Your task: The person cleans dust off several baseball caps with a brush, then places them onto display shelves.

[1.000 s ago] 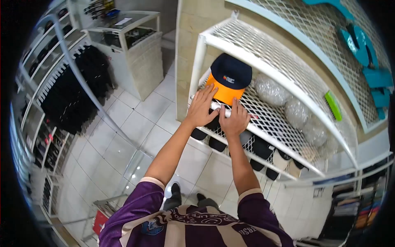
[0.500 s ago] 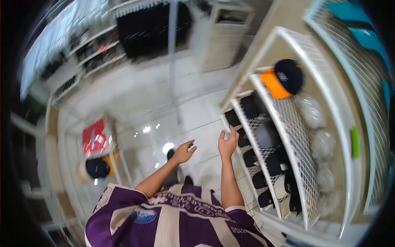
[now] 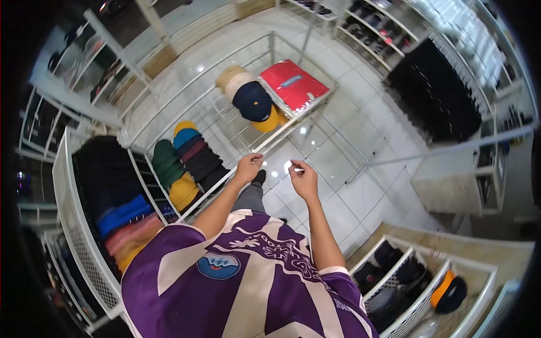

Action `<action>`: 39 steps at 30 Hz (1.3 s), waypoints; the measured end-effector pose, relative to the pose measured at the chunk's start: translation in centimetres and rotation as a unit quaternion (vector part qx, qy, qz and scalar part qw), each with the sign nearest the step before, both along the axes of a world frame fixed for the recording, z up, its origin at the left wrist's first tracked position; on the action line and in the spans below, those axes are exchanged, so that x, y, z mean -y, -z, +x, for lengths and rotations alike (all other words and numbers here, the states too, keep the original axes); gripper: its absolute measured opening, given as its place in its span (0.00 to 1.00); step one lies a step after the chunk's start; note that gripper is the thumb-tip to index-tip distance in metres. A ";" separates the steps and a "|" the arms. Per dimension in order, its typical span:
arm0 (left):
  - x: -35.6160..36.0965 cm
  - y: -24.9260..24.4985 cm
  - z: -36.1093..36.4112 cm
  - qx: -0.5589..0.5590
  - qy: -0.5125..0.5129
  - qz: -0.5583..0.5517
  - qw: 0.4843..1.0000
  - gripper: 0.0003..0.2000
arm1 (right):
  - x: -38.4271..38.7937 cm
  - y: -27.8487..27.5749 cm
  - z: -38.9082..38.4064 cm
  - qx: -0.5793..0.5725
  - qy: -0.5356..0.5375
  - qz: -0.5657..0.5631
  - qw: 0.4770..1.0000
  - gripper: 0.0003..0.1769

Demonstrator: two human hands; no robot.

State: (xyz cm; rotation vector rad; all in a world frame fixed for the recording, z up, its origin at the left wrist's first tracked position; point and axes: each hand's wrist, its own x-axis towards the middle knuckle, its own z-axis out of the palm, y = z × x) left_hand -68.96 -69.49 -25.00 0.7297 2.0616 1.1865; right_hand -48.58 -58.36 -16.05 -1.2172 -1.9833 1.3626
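My left hand (image 3: 248, 169) hovers by the near rail of a white metal display rack (image 3: 276, 135), its fingers loosely bent and holding nothing visible. In the air to its right is my right hand (image 3: 305, 181), empty, with thumb and forefinger apart. Past my hands, on the rack, a navy cap (image 3: 253, 101) sits between a beige cap (image 3: 234, 80) and a yellow one (image 3: 269, 119). Beside them lies a red folded garment (image 3: 294, 85) in clear plastic. Left of my left hand stand rows of stacked caps (image 3: 186, 158) in green, blue, maroon, black and yellow.
Folded clothes (image 3: 112, 197) fill a white mesh-sided shelf at left. At lower right, a shelf unit (image 3: 417, 304) holds dark caps and an orange-and-navy cap (image 3: 449, 293). Black garments (image 3: 434, 90) hang at the upper right. Tiled floor (image 3: 338, 194) lies below my hands.
My view has swung left, bringing the rack with the caps and red garment in front of me. The cap shelves have shifted to the lower right. My hands have come closer together.
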 end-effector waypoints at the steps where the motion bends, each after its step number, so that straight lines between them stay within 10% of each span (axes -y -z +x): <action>1: 0.4 -0.7 -0.6 0.009 -0.022 0.000 1.000 0.14 | -0.9 0.0 -2.1 -0.004 -0.021 -0.007 1.000 0.16; 14: -10.9 2.2 -14.9 -0.016 0.073 -0.099 0.992 0.18 | -9.5 9.7 -21.2 0.027 -0.023 -0.126 0.991 0.15; 19: -16.6 8.4 -18.8 -0.262 0.076 -0.109 0.956 0.38 | -9.7 11.1 -21.5 0.076 0.028 -0.178 0.981 0.15; 26: -18.9 9.2 -19.9 -0.229 0.080 -0.117 0.963 0.30 | -8.5 11.4 -20.4 0.096 0.072 -0.230 0.966 0.14; 32: -18.3 4.6 -16.7 -0.055 0.024 0.039 0.997 0.19 | -7.9 14.1 -19.6 0.056 0.112 -0.277 0.953 0.28; 34: -17.1 0.5 -15.1 0.300 0.013 0.118 0.947 0.19 | -7.8 12.2 -19.1 -0.091 0.292 -0.456 0.836 0.45; 39: -12.6 -7.9 -8.7 0.443 0.060 0.191 0.874 0.18 | -9.5 5.3 -15.0 -0.329 0.275 -0.531 0.731 0.52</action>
